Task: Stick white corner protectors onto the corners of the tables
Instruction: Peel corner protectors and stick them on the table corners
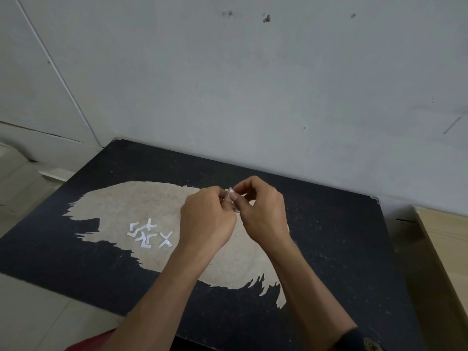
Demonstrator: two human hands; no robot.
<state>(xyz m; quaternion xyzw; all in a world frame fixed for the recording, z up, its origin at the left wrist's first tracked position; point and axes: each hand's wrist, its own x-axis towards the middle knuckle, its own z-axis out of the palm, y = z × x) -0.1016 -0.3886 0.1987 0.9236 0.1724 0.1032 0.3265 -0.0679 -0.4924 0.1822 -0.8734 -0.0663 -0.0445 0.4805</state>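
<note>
A black table [336, 239] with a large worn beige patch stands against a grey wall. Above its middle, my left hand [207, 219] and my right hand [263, 211] meet, and both pinch a small clear corner protector [230, 196] between their fingertips. The fingers hide most of it. Several white L-shaped and crossed backing pieces [149, 235] lie in a loose pile on the beige patch, left of my left hand. A clear protector [375, 199] shows on the table's far right corner by the wall.
A light wooden surface [445, 252] stands to the right of the table. Pale floor tiles [33, 312] lie to the left and front. White panels [38, 84] fill the far left. The grey wall runs along the table's back edge.
</note>
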